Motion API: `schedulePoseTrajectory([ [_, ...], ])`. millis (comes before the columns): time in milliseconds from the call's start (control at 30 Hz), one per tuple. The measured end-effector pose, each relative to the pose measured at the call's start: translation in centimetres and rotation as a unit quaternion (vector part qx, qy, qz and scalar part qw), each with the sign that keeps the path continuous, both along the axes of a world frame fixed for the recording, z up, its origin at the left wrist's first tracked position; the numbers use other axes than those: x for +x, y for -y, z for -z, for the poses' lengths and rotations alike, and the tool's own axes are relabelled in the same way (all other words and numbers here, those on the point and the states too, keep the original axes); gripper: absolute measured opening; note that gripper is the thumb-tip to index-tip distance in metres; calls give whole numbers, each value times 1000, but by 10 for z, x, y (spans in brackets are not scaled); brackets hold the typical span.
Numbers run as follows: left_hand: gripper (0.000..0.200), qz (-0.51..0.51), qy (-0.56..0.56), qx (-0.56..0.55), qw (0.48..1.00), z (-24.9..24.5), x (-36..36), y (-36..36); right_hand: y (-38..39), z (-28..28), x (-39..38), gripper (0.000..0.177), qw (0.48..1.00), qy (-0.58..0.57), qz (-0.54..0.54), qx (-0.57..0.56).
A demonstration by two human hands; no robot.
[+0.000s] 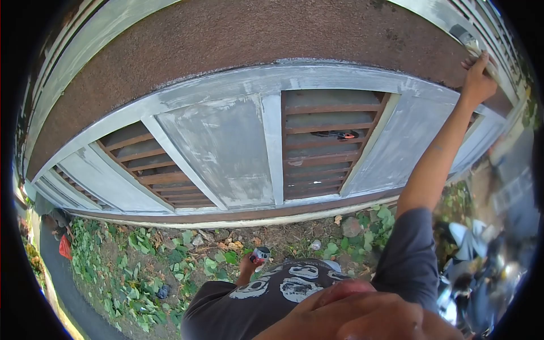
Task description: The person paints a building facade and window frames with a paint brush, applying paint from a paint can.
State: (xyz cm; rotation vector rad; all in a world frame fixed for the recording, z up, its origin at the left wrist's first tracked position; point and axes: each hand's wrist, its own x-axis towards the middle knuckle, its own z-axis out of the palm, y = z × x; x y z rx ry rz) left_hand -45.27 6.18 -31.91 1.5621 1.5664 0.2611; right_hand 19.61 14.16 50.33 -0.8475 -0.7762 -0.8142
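My right hand is raised at the upper right, its fingers closed round the handle of a paintbrush. The bristles are against or close to a pale painted frame above the brown wall band. Low in the middle, near my waist, my left hand is wrapped round a small paint can. Below the brown band, a grey panel with streaky whitish paint stands between pale frame strips. What my left fingers do behind the can is partly hidden.
Brown slatted openings sit between the panels, one with a dark and orange object. Green plants and stones cover the ground. Another person with a red bag is at the far left. Blurred items lie lower right.
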Motion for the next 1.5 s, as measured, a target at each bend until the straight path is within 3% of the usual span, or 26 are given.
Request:
schedulePoseTrajectory([
  [100, 86, 2, 40, -1, 999, -8, 5, -12, -17, -12, -16, 28, 986, 73, 122, -88],
  [133, 70, -2, 41, 71, 997, -28, 14, -13, -25, -14, -17, 30, 975, 122, 143, -123],
  [167, 55, -6, 45, 143, 989, -43, 20, -14, -30, -15, -56, 25, 978, 150, 97, -105],
  [233, 56, -3, 74, 94, 993, -47, 25, -23, -49, -16, -130, 18, 967, 247, 39, -44],
  [267, 56, -2, 77, 98, 992, -57, 31, -25, -43, -9, -165, 15, 971, 184, -92, -118],
  [333, 55, 7, 77, 104, 992, -63, 42, -34, -66, -3, -192, 13, 947, 294, -127, -35],
  [400, 82, 47, 30, 3, 998, -61, 47, -44, -71, -3, -217, 14, 918, 339, -205, 19],
  [433, 82, 55, 25, 5, 998, -61, 50, -46, -65, -6, -218, 14, 921, 336, -198, 19],
  [500, 83, 53, 35, 65, 996, -62, 57, -44, -44, -13, -223, 16, 870, 190, -446, -93],
  [667, 79, 78, 41, 81, 993, -88, 72, -42, -46, -22, -111, 23, 938, 128, -314, -69],
  [733, 76, 61, 51, 64, 995, -100, 77, -38, -29, -16, -44, 23, 975, 109, -189, -41],
  [800, 75, 53, 67, 75, 994, -46, 65, -42, 0, -5, 22, 25, 995, 61, -65, -47],
  [833, 75, 46, 81, 85, 992, -28, 65, -42, 13, 1, 45, 29, 997, 37, 18, -65],
  [867, 73, 37, 68, 102, 992, -54, 72, -33, 19, 3, 61, 29, 997, 40, 18, -66],
  [967, 69, 39, 63, 69, 995, -63, 77, -23, 20, 4, 81, 28, 993, 37, 114, -19],
  [1067, 64, 88, 7, 118, 989, -34, 76, -23, -10, 1, 19, 22, 991, 106, -2, -83],
  [1167, 57, 130, 74, 50, 988, -77, 92, -20, -34, 6, -83, 18, 964, 114, -206, -126],
  [1200, 50, 136, 81, 20, 987, -90, 99, -20, -40, 10, -108, 19, 936, 133, -304, -118],
  [1300, 50, 119, 120, 42, 985, -106, 111, -20, -32, 5, -160, 19, 867, 180, -450, -121],
  [1367, 58, 151, 74, 24, 985, -80, 109, -39, -35, -4, -155, 19, 868, 181, -449, -110],
  [1433, 65, 131, 65, 74, 986, -49, 100, -45, -39, -8, -133, 19, 880, 173, -433, -92],
  [1500, 67, 118, 14, 78, 990, -65, 104, -48, -37, -11, -80, 21, 923, 134, -353, -69],
])
